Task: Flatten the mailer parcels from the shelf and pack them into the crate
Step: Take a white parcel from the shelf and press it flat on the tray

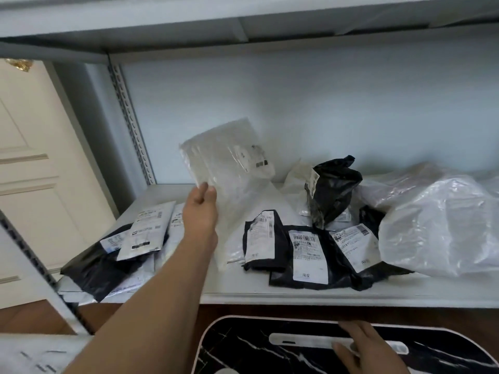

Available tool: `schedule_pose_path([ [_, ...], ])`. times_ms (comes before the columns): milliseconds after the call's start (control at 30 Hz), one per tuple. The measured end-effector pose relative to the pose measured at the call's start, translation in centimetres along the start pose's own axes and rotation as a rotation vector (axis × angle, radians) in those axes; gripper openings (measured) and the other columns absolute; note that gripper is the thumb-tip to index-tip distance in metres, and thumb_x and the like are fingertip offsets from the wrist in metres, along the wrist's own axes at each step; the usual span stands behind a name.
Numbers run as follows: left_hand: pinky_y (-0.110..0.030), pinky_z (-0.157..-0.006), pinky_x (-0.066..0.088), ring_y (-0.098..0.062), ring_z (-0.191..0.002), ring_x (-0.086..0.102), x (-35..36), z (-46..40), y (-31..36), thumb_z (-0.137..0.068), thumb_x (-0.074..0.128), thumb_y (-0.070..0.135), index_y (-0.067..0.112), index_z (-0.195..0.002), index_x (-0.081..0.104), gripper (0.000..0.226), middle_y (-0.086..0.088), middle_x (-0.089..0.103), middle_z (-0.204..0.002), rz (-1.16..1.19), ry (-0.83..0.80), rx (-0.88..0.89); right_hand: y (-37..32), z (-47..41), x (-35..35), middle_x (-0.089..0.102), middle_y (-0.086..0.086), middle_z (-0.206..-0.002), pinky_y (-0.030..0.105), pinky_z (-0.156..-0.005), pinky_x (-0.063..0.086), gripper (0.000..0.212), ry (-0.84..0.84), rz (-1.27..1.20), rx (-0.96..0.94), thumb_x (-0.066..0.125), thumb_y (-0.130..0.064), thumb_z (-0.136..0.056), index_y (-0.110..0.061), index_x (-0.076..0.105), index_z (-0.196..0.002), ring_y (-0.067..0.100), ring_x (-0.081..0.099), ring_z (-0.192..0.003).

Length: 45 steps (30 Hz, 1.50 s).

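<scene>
Clearly you're early on: your left hand (201,209) pinches a clear mailer (226,163) off the shelf (270,290), right hand (361,346) flat with straight fingers, many parcels (310,252) left.

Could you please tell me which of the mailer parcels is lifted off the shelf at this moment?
The translucent white mailer, held up by its lower corner in the left hand. The black labelled mailers and other parcels all lie on the shelf.
</scene>
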<state>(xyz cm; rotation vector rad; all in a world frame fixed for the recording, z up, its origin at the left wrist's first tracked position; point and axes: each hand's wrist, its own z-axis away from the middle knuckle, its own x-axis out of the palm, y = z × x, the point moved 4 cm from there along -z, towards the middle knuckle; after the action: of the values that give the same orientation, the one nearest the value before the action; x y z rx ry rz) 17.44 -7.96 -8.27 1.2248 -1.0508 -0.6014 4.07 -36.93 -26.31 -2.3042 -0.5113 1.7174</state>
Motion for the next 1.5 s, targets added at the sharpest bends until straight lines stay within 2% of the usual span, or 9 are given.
schedule_pose_path([
  [133, -0.040, -0.108, 0.042, -0.013, -0.113, 0.057, -1.6, 1.1, 7.2, -0.095, 0.058, 0.014, 0.008, -0.133, 0.055, 0.038, -0.002, 0.056, -0.134, 0.044, 0.021, 0.119, -1.5, 0.5, -2.9, 0.046, -0.012, -0.132, 0.005, -0.073, 0.036, 0.083, -0.098, -0.020, 0.097, 0.027, -0.088, -0.073, -0.033, 0.048, -0.132, -0.010, 0.053, -0.083],
  [233, -0.033, -0.095, 0.052, -0.015, -0.102, 0.064, -3.7, 4.0, 10.7, -0.089, 0.067, 0.012, 0.008, -0.105, 0.068, 0.017, -0.006, 0.067, -0.116, 0.094, 0.078, 0.149, -2.8, 1.1, -5.5, 0.045, -0.010, -0.131, 0.012, -0.076, 0.036, 0.128, -0.162, -0.173, 0.272, -0.001, -0.103, -0.035, -0.033, 0.048, -0.129, -0.002, 0.055, -0.087],
  [400, -0.036, -0.076, 0.056, -0.025, -0.089, 0.068, -8.9, 9.4, 10.1, -0.080, 0.076, 0.011, 0.007, -0.097, 0.072, 0.018, -0.008, 0.072, -0.097, 0.012, 0.108, 0.014, -3.1, 3.4, -10.1, 0.064, -0.002, -0.106, 0.029, -0.083, 0.045, 0.060, 0.015, -0.591, 0.449, 0.042, -0.067, -0.081, -0.020, 0.064, -0.111, 0.007, 0.058, -0.088],
  [533, -0.042, -0.089, 0.053, -0.024, -0.094, 0.065, -11.4, 13.8, 5.3, -0.082, 0.069, 0.000, 0.011, -0.090, 0.068, 0.014, -0.013, 0.068, -0.108, -0.043, 0.025, -0.168, -2.6, 6.2, -12.3, 0.063, 0.007, -0.115, 0.042, -0.090, 0.050, 0.057, 0.003, -1.291, 0.690, 0.039, -0.059, -0.091, -0.015, 0.055, -0.124, 0.022, 0.062, -0.105],
  [633, -0.038, -0.088, 0.049, -0.019, -0.081, 0.062, -12.7, 18.0, 0.7, -0.084, 0.066, -0.002, 0.009, -0.094, 0.065, 0.015, -0.009, 0.066, -0.093, -0.159, -0.003, -0.264, -2.6, 9.5, -13.5, 0.067, 0.013, -0.118, 0.046, -0.096, 0.048, 0.072, -0.082, -1.461, 0.702, 0.036, -0.068, -0.084, -0.012, 0.057, -0.125, 0.027, 0.062, -0.112],
  [967, -0.031, -0.063, 0.045, -0.020, -0.067, 0.051, -16.2, 26.2, -10.2, -0.088, 0.063, 0.000, 0.005, -0.106, 0.063, 0.018, -0.013, 0.060, -0.091, -0.496, -0.025, -0.417, -1.4, 19.3, -11.3, 0.074, 0.002, -0.104, 0.037, -0.090, 0.052, 0.035, -0.480, -1.058, 0.644, 0.053, -0.041, -0.093, -0.015, 0.071, -0.109, 0.020, 0.070, -0.098],
  [1200, -0.029, -0.072, 0.050, -0.015, -0.086, 0.061, -15.5, 27.8, -14.1, -0.085, 0.059, -0.002, 0.029, -0.110, 0.059, 0.039, 0.003, 0.063, -0.098, -0.735, -0.231, -0.348, 0.6, 20.5, -7.5, 0.069, -0.012, -0.091, 0.028, -0.077, 0.048, 0.012, -0.108, -0.690, 0.694, 0.053, -0.027, -0.097, -0.031, 0.064, -0.096, 0.010, 0.064, -0.090],
  [1367, -0.022, -0.066, 0.042, -0.012, -0.085, 0.058, -16.1, 27.2, -16.1, -0.083, 0.056, -0.004, 0.026, -0.114, 0.059, 0.043, 0.005, 0.062, -0.099, -0.854, -0.218, -0.315, 3.3, 20.7, -4.4, 0.067, 0.007, -0.093, 0.037, -0.076, 0.050, 0.035, -0.200, -0.237, 0.832, 0.043, -0.052, -0.095, -0.018, 0.049, -0.092, 0.028, 0.063, -0.088],
  [1500, -0.040, -0.081, 0.046, -0.036, -0.104, 0.057, -16.7, 26.4, -17.2, -0.075, 0.060, 0.019, 0.008, -0.109, 0.063, 0.036, -0.014, 0.060, -0.117, -1.274, -0.241, -0.096, 2.9, 19.3, -4.2, 0.051, 0.011, -0.131, 0.044, -0.097, 0.044, 0.059, -0.071, -0.025, 0.734, 0.044, -0.057, -0.091, -0.014, 0.045, -0.131, 0.028, 0.051, -0.117],
])
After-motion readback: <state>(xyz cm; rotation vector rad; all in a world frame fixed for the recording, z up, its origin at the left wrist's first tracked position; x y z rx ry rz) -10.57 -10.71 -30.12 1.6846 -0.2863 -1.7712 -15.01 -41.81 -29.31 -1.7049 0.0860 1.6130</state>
